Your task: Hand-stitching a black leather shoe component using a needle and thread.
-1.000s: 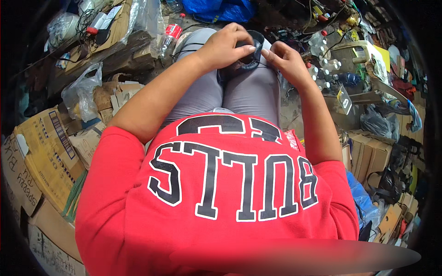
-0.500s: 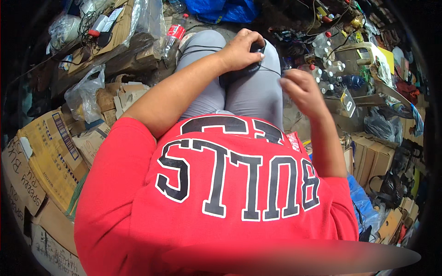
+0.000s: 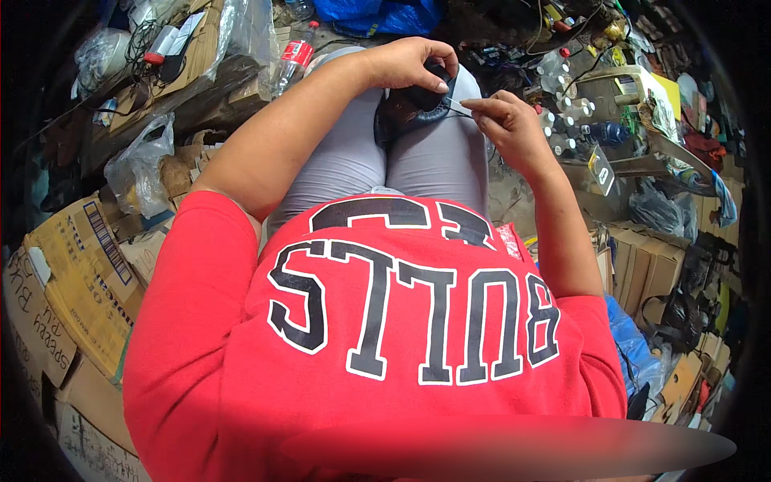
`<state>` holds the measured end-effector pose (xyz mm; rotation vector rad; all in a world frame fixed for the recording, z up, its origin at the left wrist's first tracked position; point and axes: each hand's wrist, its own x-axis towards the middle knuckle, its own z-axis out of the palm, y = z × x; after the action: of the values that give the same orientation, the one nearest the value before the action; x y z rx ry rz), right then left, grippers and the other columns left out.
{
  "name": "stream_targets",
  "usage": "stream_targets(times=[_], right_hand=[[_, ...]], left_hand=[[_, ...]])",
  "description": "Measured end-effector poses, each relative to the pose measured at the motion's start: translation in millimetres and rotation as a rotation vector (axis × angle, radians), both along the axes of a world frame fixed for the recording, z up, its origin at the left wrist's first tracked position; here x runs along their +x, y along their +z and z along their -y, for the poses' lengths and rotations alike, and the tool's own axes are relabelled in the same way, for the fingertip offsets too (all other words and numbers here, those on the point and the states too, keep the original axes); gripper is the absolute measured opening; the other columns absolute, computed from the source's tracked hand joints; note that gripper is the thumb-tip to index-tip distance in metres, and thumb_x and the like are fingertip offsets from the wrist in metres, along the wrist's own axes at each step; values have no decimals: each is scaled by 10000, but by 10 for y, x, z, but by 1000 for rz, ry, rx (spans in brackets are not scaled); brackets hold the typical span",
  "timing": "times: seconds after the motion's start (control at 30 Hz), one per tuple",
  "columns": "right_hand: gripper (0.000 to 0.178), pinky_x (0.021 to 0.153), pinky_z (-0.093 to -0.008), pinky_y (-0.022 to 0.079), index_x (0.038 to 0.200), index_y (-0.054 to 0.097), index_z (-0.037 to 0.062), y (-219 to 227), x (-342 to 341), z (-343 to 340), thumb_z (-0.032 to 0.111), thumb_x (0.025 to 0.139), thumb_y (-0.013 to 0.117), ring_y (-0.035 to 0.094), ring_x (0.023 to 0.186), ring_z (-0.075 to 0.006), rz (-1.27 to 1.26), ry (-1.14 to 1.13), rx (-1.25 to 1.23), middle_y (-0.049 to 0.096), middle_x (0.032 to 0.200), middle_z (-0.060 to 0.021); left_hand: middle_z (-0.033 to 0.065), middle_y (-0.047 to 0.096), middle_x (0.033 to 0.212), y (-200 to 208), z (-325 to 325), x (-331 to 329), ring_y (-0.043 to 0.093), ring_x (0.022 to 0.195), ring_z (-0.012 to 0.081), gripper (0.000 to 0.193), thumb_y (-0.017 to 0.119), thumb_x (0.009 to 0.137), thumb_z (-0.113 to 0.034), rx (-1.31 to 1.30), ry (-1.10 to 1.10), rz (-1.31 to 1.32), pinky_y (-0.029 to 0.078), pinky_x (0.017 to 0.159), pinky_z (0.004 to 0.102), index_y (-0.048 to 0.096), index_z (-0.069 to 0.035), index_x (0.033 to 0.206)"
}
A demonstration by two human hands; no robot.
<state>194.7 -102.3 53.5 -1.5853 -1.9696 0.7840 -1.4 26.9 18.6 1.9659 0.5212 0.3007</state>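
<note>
A black shoe (image 3: 411, 119) rests across my thighs in the grey trousers (image 3: 438, 161). My left hand (image 3: 409, 66) is closed on its upper edge, with the thumb pressed against the rim and the fingers partly out of sight. From the right, my right hand (image 3: 510, 127) pinches a thin, silvery pointed tool (image 3: 459, 108). The tool's tip meets the shoe's side just below my left thumb, and whether it goes into the material is hidden. Its handle end is covered by my fingers, so I cannot tell its exact kind.
A red-labelled plastic bottle (image 3: 295, 58) stands beyond my left knee, near a cardboard stack (image 3: 205, 60). Several capped bottles (image 3: 562, 120) crowd the ground at right, beside a cluttered pale stand (image 3: 634, 80). Flattened boxes (image 3: 80, 265) lie at left; blue sheeting (image 3: 377, 16) lies ahead.
The black cord drawn between the shoe and my right hand no longer shows. My right hand has moved in toward the shoe, now with the silvery tool in it; more of the shoe is visible.
</note>
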Motion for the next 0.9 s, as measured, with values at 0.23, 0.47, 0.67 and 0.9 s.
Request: stream_targets(times=[0.23,0.47,0.67,0.9], right_hand=[[230,587,-300,442,958,694,80,132,-29,-55,53,766,570,541,621,-189,105,-3,-53,503,720,-85],[226,628,-325,468,940,694,61,244,-92,-101,64,753,567,585,669,-230,152,14,-85,547,748,-115],[218,647,-336,478,936,695,69,130,-76,-123,66,747,585,598,689,-251,147,50,-17,567,769,-119],[193,689,-264,454,966,696,98,-194,150,-217,70,783,639,557,731,-157,-105,52,-150,531,771,-46]], left_hand=[[17,628,959,67,-3,-1,542,947,138,244,691,758,-154,-43,-26,-48,385,916,293,643,-67,981],[35,641,971,69,-27,38,558,953,140,246,685,756,-142,-66,-28,-102,391,925,296,657,-59,986],[42,639,970,82,-28,40,567,922,138,252,682,760,-137,-94,-34,-97,418,889,285,653,-56,997],[34,626,940,83,-80,21,563,894,130,261,674,751,-85,-176,-120,-70,433,852,274,646,-51,1008]])
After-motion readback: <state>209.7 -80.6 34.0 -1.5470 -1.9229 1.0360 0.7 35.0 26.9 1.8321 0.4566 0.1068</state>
